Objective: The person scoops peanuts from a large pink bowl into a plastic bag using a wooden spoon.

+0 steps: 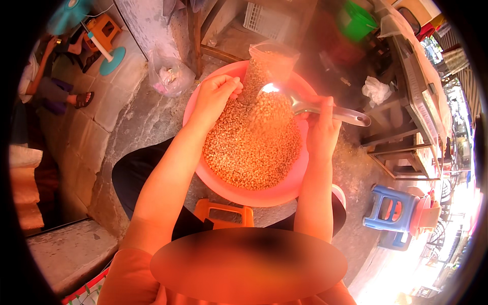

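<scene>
In front of me a wide pink basin (213, 175) holds a deep layer of small golden-brown grains (244, 157). My right hand (323, 129) is wrapped round the handle of a shiny metal scoop (351, 117), whose bowl is tilted over the grains. A blurred mass of grains lies at or falls from the scoop's lip. A clear plastic bag (274, 63), partly filled with grains, stands upright at the basin's far side. My left hand (219, 95) is closed beside the bag's left edge; whether its fingers pinch anything is hidden.
An orange stool (223, 219) is between my knees, a blue stool (389, 208) to the right. A wooden table (406, 96) and green bucket (357, 21) stand at far right. A knotted plastic bag (170, 76) lies left of the basin. Another person's sandalled foot (84, 99) and a fan (109, 58) are far left.
</scene>
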Motion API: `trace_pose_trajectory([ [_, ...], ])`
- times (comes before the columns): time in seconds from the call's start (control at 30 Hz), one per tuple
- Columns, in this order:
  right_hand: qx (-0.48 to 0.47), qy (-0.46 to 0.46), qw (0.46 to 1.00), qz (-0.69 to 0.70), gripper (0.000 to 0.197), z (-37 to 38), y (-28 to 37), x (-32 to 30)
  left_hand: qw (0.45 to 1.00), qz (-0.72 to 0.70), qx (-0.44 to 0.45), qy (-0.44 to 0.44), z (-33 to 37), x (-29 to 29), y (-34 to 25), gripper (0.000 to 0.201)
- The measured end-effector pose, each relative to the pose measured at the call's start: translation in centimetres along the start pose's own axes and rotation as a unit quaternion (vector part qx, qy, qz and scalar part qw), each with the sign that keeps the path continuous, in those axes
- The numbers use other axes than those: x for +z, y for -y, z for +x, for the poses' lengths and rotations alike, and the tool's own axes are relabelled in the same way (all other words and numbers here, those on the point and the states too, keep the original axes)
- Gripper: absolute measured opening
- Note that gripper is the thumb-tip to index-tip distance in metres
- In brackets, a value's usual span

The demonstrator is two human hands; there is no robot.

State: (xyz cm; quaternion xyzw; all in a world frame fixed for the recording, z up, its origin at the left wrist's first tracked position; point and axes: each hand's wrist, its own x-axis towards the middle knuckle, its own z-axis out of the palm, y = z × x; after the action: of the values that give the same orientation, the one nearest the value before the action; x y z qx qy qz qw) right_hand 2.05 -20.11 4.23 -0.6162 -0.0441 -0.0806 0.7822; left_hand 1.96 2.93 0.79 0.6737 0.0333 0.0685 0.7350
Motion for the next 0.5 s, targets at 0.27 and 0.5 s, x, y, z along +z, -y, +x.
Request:
trace_pose_trajectory([
  [0.27,-0.090,-0.031,0.995,0.021,0.042,0.2,-0.4,-0.4,1.000,0.005,-0.003,0.003,0.0,0.0,0.0,0.025],
  [0.5,-0.122,-0.165,0.955,-0.214,0.038,0.7,-0.8,-1.3,0.999,0.031,-0.020,0.026,0.2,0.1,0.5,0.021],
])
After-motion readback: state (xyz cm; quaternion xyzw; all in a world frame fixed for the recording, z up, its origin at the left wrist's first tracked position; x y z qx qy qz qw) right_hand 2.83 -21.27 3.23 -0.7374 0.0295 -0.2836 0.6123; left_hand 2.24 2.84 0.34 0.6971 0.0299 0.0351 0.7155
